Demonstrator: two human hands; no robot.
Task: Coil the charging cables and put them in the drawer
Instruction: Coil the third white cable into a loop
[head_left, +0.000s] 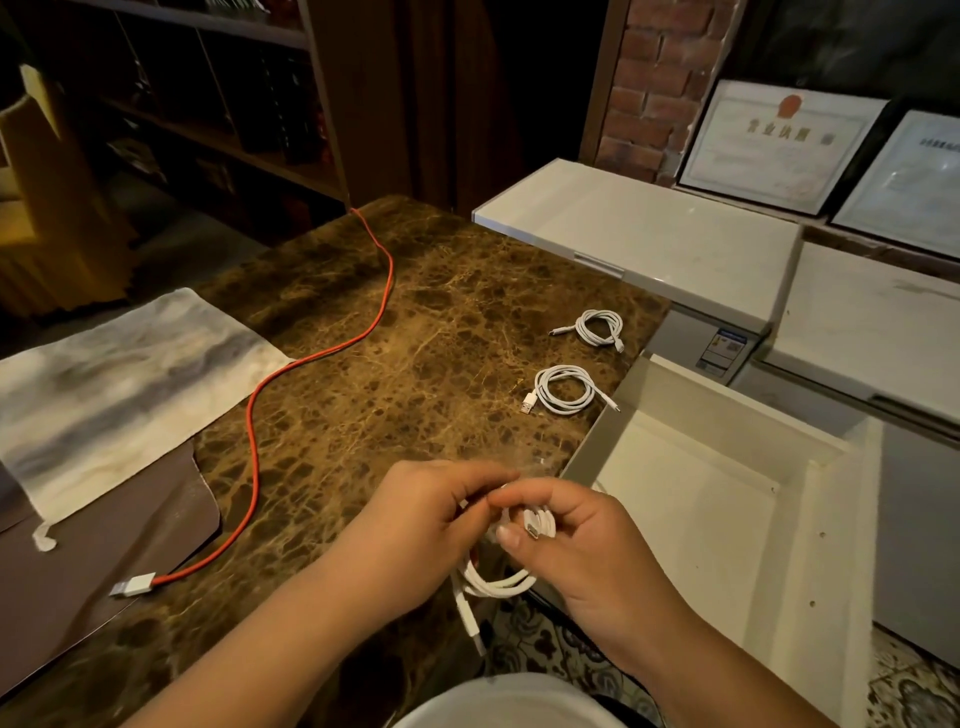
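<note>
Both hands hold a white charging cable (498, 583) in loops over the marble counter's near right corner. My right hand (576, 540) pinches the loops and a plug end; my left hand (426, 525) grips the cable beside it, and one end hangs down. Two coiled white cables lie on the counter near its right edge, one nearer (565, 389) and one farther (601, 328). A long red cable (254, 441) with a white plug snakes uncoiled across the counter. The white drawer (717, 499) stands open at the right, with nothing visible in it.
The brown marble counter (405, 332) carries a grey-white cloth (119, 384) on a brown mat at the left. White chest freezers (654, 234) stand behind the drawer, with framed certificates (779, 145) against a brick wall. Dark shelves rise at the back left.
</note>
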